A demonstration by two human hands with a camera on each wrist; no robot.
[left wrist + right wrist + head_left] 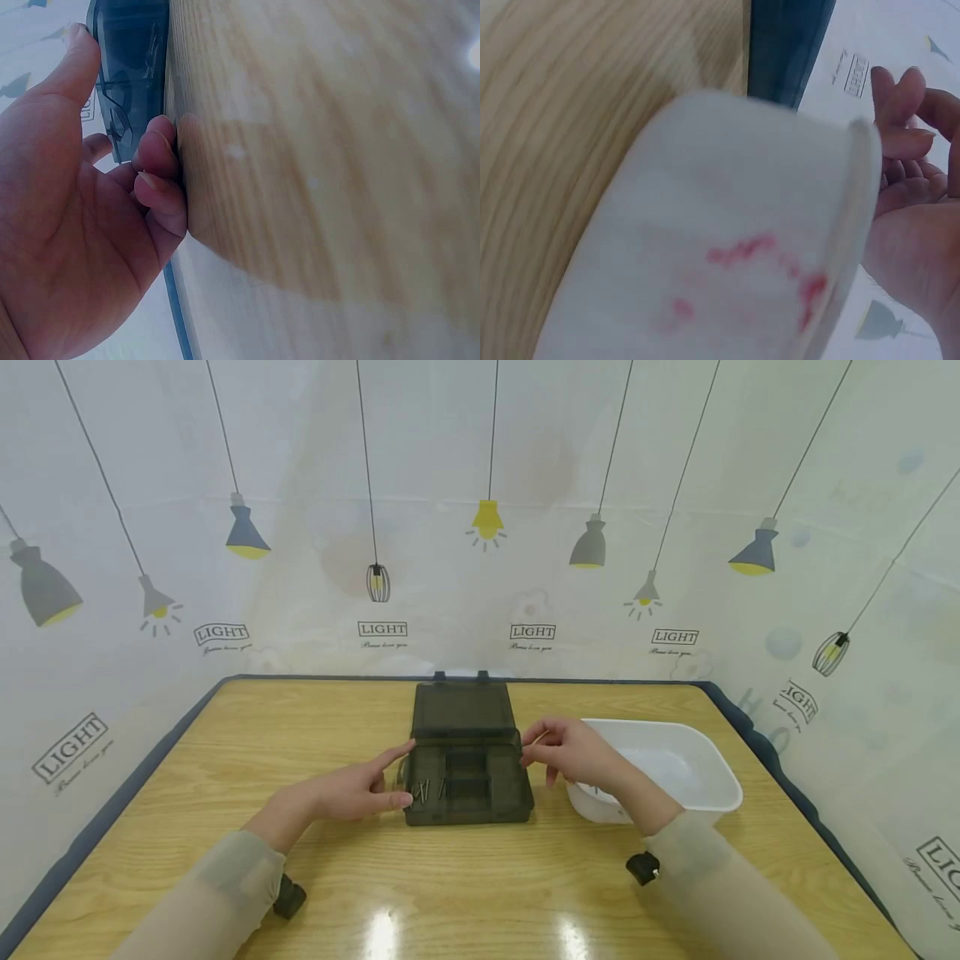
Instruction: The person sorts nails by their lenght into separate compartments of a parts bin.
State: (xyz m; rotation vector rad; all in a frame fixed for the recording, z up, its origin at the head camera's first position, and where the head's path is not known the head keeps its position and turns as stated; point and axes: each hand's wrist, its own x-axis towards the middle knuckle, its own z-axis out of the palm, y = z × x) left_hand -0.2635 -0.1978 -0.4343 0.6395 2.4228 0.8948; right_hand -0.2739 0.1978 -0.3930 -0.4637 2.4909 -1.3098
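Observation:
A dark translucent plastic case [510, 793] lies with its lid [461, 706] tipped back. Several thin metal pieces, like nails or screws [423, 791], lie in its left part. My left hand [341, 792] is at the case's left side, thumb at the front corner and index finger stretched to the back corner. In the left wrist view, the other fingers [157, 154] bend loosely beside the case [135, 52]. My right hand [577, 752] is over the case's right edge, fingers loosely bent; nothing shows between its fingertips [922, 139] in the right wrist view.
A white plastic basin [686, 760] stands right of the case, under my right forearm. Its outer wall [705, 195] bears red marks in the right wrist view. The wooden table [337, 877] meets a printed curtain [450, 585] at the back and sides.

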